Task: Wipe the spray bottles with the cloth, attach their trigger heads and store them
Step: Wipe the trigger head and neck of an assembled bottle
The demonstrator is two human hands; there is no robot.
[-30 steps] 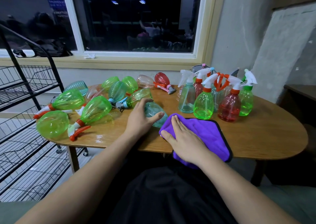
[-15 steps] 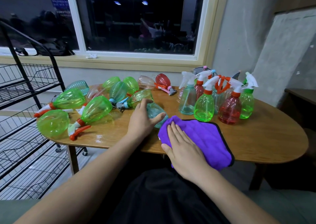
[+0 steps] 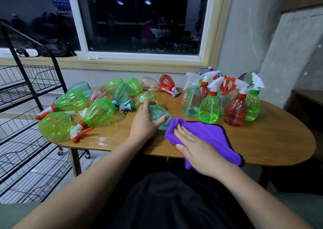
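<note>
left hand (image 3: 144,123) grips bottle (image 3: 158,114) (teal), purple cloth (image 3: 209,132)

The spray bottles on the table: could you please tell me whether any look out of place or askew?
Yes: the left group lies tipped on its sides in a jumble, whereas the right group stands upright. The purple cloth also hangs over the near edge of the table. No spill or damage shows.

Dim indoor light, wide-angle edge distortion
</note>
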